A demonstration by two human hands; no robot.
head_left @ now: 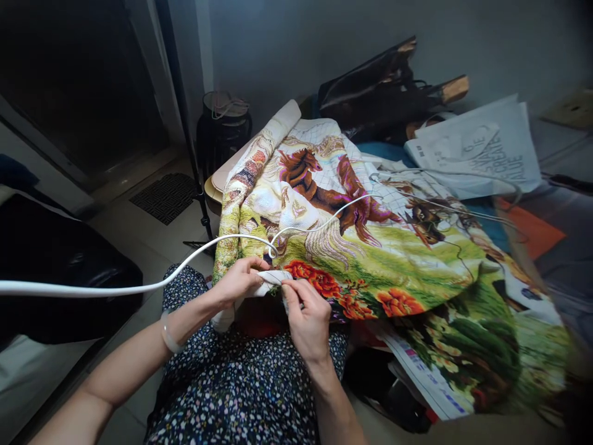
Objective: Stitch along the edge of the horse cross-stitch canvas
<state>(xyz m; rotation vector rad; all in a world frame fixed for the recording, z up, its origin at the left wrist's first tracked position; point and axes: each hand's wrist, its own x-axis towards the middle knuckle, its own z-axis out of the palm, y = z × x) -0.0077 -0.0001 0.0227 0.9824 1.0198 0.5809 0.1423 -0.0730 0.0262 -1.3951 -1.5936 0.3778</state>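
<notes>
A large embroidered cloth (pixel 361 266) with horses, red flowers and green grass spreads before me, its left side wound into a thick roll (pixel 245 179). My left hand (pixel 241 281) is closed on the folded white edge of this cloth, thumb uppermost. Close beside it, my right hand (pixel 308 315) pinches thumb and forefinger together at the same fold. A thin dark line, perhaps thread, crosses the white fold near those fingertips; what they hold is too small to make out.
A white cable (pixel 185 253) runs from the left over the cloth. Behind lie a dark bag (pixel 370 93) and a white printed bag (pixel 477 148). A black stand pole (pixel 185 117) rises at the left. Printed paper (pixel 421 377) sticks out below the cloth.
</notes>
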